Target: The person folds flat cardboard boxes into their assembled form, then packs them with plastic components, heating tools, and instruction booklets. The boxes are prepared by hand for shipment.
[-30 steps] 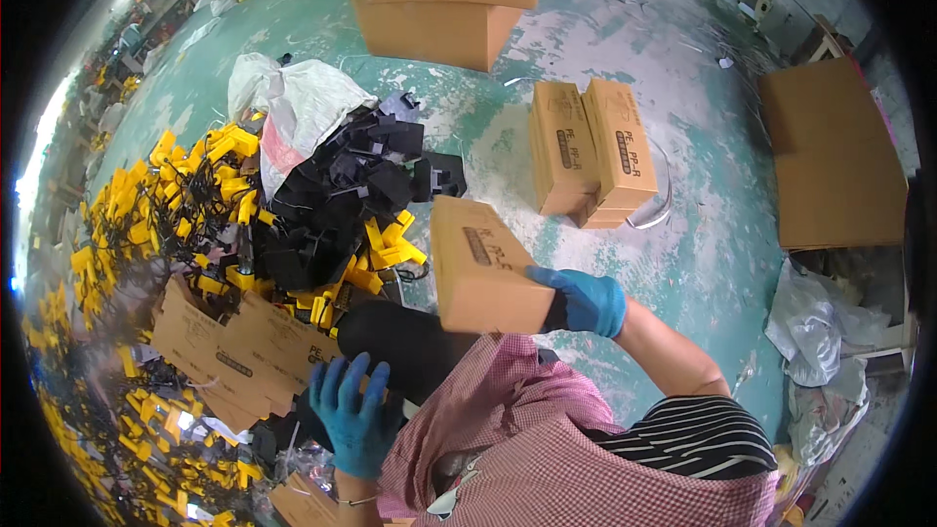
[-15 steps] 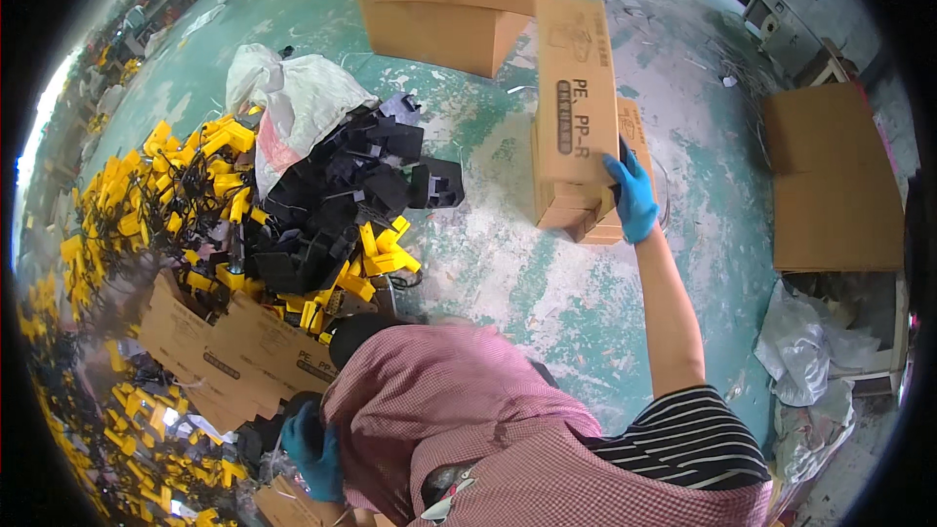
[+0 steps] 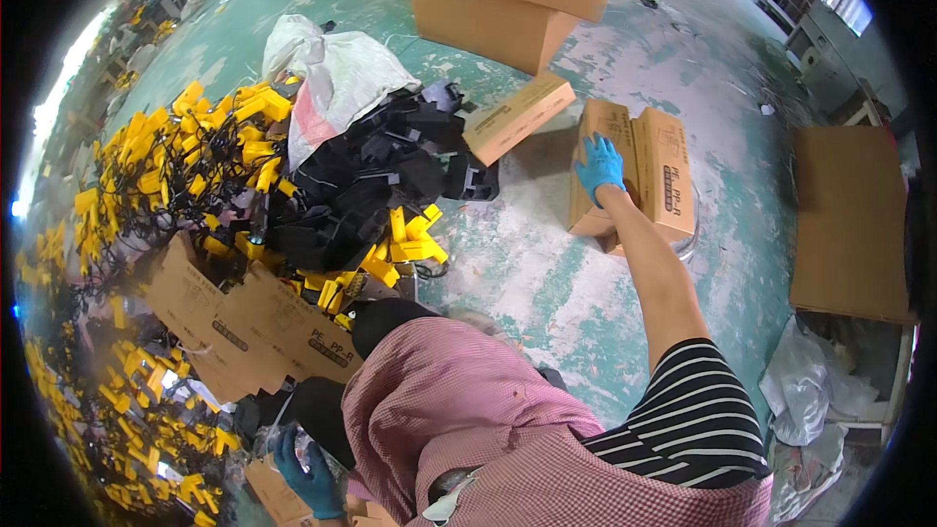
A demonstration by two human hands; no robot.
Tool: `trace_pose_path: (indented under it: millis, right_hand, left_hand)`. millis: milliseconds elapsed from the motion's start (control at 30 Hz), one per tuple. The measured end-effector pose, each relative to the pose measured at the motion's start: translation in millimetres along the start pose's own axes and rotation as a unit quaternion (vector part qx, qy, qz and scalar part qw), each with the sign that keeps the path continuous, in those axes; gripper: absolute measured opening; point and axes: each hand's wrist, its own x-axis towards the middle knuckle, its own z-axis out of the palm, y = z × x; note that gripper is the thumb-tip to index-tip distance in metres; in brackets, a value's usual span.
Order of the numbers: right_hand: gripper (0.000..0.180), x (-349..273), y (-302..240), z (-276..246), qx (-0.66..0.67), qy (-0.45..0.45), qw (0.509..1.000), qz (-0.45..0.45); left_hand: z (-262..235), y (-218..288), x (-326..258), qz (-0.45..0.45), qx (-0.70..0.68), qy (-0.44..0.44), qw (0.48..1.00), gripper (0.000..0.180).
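My right hand (image 3: 601,170), in a blue glove, lies with fingers spread on top of a brown carton (image 3: 591,215). Right beside that carton is a second printed carton (image 3: 666,171). To the left, a narrow carton (image 3: 522,117) is tilted close to the black plastic parts (image 3: 342,185); whether it rests on the floor or is still tipping, I cannot tell. My left hand (image 3: 307,476), gloved too, is low at the left by my knee. Its fingers are apart, near a piece of brown cardboard (image 3: 273,490), and nothing shows in its grasp.
Yellow tools with black cords (image 3: 176,156) form a heap at left, and more lie below it. A white woven sack (image 3: 342,68) rests against the black parts. Open cardboard boxes (image 3: 254,322) stand by my legs. Large cartons (image 3: 498,20) are stacked ahead; a cardboard sheet (image 3: 849,224) leans at right.
My right hand has let go of the narrow carton, which is now tilted over to the left, and lies on a carton behind it. My left hand's fingers have spread. The view has shifted.
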Motion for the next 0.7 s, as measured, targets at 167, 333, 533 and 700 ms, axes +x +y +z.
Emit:
trace_pose_path:
  millis: [167,333,533,700]
  right_hand:
    - [0.068,35,-58,50,0.246,-0.119,0.953,0.131]
    - [0.065,81,-80,162,0.336,-0.177,0.911,0.161]
    - [0.098,92,-194,292,0.505,-0.201,0.731,0.412]
    - [0.079,141,-211,301,0.718,-0.045,0.469,0.512]
  left_hand:
    - [4,14,1,-0.039,0.012,0.016,0.999,0.037]
    - [0,-1,15,-0.102,0.016,0.055,0.993,0.040]
    - [-18,5,0,-0.196,-0.003,0.227,0.954,0.043]
    - [-64,-8,-44,-0.227,0.171,0.190,0.940,0.047]
